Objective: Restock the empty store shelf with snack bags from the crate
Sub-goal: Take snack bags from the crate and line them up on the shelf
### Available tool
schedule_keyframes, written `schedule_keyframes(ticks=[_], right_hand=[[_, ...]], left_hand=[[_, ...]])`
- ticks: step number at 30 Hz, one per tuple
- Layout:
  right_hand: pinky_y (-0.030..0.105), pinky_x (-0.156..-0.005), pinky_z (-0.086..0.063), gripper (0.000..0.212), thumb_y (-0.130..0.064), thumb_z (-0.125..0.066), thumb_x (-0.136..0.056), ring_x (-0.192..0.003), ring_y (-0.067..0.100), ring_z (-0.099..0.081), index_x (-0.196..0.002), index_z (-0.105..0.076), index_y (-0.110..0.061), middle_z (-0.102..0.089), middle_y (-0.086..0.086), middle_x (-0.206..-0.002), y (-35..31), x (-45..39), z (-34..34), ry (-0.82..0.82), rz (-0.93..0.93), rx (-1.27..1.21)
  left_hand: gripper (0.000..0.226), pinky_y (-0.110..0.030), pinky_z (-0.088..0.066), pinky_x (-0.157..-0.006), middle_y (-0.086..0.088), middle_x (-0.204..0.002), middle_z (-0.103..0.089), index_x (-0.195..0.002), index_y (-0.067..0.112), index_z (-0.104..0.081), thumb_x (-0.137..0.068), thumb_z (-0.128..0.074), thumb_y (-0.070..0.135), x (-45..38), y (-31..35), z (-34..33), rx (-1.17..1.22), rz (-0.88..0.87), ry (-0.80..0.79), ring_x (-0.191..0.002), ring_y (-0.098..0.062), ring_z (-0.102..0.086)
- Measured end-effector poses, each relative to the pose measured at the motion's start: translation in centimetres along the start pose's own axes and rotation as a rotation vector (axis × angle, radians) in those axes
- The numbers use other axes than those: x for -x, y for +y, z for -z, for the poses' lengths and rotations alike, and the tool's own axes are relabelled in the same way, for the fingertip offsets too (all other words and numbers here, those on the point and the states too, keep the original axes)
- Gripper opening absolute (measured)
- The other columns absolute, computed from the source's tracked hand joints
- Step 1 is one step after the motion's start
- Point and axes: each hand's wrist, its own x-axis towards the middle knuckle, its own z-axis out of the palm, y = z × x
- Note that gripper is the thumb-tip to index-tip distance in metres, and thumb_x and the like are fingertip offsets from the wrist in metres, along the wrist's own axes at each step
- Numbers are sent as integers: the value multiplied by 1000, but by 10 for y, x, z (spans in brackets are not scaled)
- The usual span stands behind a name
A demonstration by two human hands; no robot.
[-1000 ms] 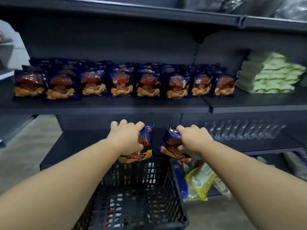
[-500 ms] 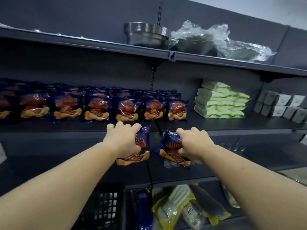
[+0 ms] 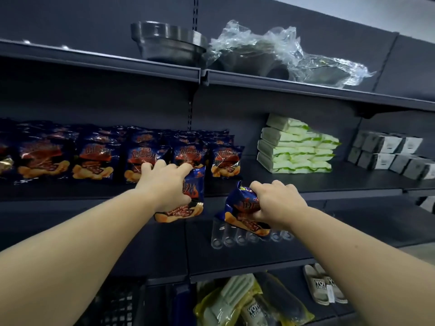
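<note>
My left hand (image 3: 164, 184) grips a blue snack bag (image 3: 188, 201) from above and holds it at the front lip of the middle shelf (image 3: 306, 184), just before the stocked row of snack bags (image 3: 94, 156). My right hand (image 3: 275, 201) grips a second blue snack bag (image 3: 237, 208), tilted, a little lower and to the right, in front of the shelf edge. The black crate (image 3: 117, 307) shows only as a corner at the bottom left.
Green-and-white packs (image 3: 296, 147) are stacked right of the snack row, grey boxes (image 3: 390, 151) farther right. Steel bowls (image 3: 169, 45) and crumpled plastic (image 3: 282, 52) sit on the top shelf. Clear cups (image 3: 237, 236) lie on the lower shelf; slippers (image 3: 322, 285) and yellow packs (image 3: 235, 302) below.
Both hands have risen with their bags from over the crate to the middle shelf's front edge. The view has swung up and to the right, so the crate has dropped almost out of sight.
</note>
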Motion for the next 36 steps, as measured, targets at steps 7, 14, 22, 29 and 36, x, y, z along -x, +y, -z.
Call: schedule_keyframes(ticks=[7, 14, 22, 29, 36], right_hand=[[42, -85, -39, 39, -45, -60, -86, -105, 27, -47, -112, -37, -27, -58, 0, -113, 25, -63, -7, -27, 29, 15], [41, -92, -38, 57, -46, -61, -86, -117, 30, -49, -133, -37, -25, -57, 2, -125, 31, -151, -12, -67, 76, 25], [40, -104, -34, 74, -63, -60, -81, -129, 26, -40, -141, -32, -30, -46, -1, -143, 41, -211, -35, -199, 178, -40], [41, -97, -33, 73, -56, -68, -78, -122, 26, -42, -137, -34, -28, -49, -1, -135, 56, -245, -59, -125, 267, -48], [46, -108, -26, 88, -58, -68, -76, -135, 28, -32, -146, -26, -26, -36, 2, -149, 57, -261, -76, -80, 295, -64]], left_hand=[[77, -52, -22, -104, 0, -136, -47, -145, 33, -20, -83, -58, 57, -69, -2, -25, -7, 2, 0, -130, -30, -31], [81, -42, -23, -95, 0, -138, -46, -146, 31, -21, -80, -62, 53, -141, -20, -41, -3, -5, -18, -122, -26, -31], [81, -36, -23, -98, 3, -140, -41, -143, 28, -24, -78, -66, 53, -180, -25, -65, 36, -21, -80, -120, -19, -28], [91, -37, -21, -101, 6, -136, -35, -146, 30, -21, -73, -69, 57, -191, -30, -78, 18, -31, -37, -123, -16, -26], [91, -33, -17, -98, 10, -133, -29, -147, 32, -22, -73, -67, 58, -191, -32, -86, -2, -48, -10, -121, -13, -22]])
